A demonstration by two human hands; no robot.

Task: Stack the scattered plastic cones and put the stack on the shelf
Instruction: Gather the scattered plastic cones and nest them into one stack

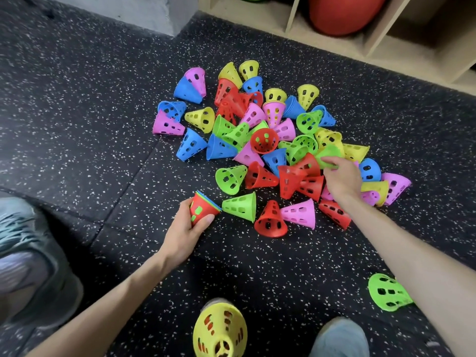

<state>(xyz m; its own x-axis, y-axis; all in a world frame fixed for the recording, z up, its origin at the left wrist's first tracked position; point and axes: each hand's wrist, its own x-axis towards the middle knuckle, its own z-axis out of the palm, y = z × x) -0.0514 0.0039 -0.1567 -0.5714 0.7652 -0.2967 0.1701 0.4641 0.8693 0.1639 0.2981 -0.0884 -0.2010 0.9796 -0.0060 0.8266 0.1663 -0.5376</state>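
Reaching to two o'clock, the right hand pinches a green cone at the pile's edge. The left hand grips the small stack at centre. Best lift clear, then nest it squarely; the shelf waits at one o'clock.

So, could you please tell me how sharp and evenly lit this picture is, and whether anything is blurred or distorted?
Head view: soft, even light, no glare; the cone pile is sharp; the right hand on a green cone is slightly motion-blurred; the near yellow stack and shoes are out of focus; the shelf edges tilt from wide-angle distortion.
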